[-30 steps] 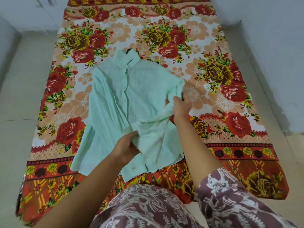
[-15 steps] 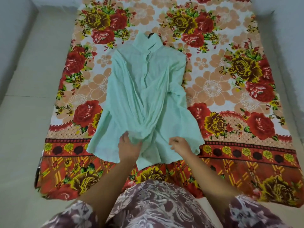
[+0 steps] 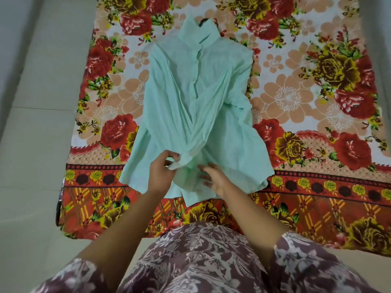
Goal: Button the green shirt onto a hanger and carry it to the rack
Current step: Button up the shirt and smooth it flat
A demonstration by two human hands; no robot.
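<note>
The pale green shirt (image 3: 196, 106) lies front-up on the floral cloth (image 3: 296, 98), buttoned down the placket, both sleeves folded across its front and crossing near the hem. A dark bit of the hanger (image 3: 203, 20) peeks out at the collar; the rest is hidden inside the shirt. My left hand (image 3: 161, 173) pinches the cuffs where the sleeves cross. My right hand (image 3: 215, 176) rests on the lower front of the shirt with its fingers fairly straight.
The floral cloth is spread on a pale tiled floor (image 3: 36, 144), with walls close at the left and right edges. My patterned clothing (image 3: 201, 261) fills the bottom of the view. No rack is in sight.
My right hand has brought the right sleeve across the shirt front down to the hem and now rests flat there. My left hand has taken a pinch on the crossed cuffs.
</note>
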